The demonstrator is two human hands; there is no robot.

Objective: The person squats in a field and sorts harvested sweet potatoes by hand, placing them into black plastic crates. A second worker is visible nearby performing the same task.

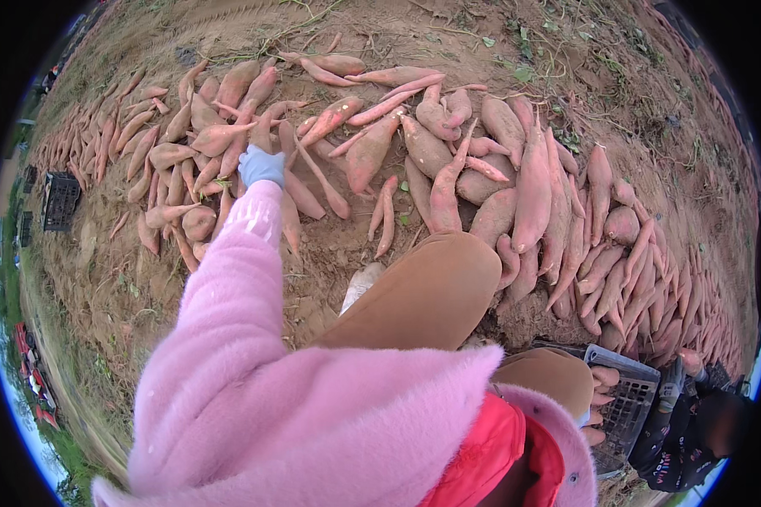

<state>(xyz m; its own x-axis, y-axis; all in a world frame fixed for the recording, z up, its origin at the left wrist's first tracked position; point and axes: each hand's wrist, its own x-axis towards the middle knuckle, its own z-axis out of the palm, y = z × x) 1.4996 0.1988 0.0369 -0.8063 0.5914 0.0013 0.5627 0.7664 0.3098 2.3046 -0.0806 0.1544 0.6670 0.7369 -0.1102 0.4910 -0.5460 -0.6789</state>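
My left hand (262,166), in a light blue glove, reaches into a heap of sweet potatoes (219,138). Its fingers are curled around the lower end of a sweet potato (263,132) that points away from me. Of my right hand (584,418) only a sliver of pale blue glove shows beside my knee; my coat and leg hide the rest. Next to it a dark plastic crate (631,405) holds several sweet potatoes (599,396). More sweet potatoes (533,184), dusted with soil, lie piled in front of my bent knee (431,285).
Rows of sweet potatoes (691,298) stretch off to both sides over bare soil (304,291). Another black crate (61,201) stands at the far left. A co-worker (672,437) with a gloved hand (671,385) is close by at the lower right. Vines (533,57) lie beyond.
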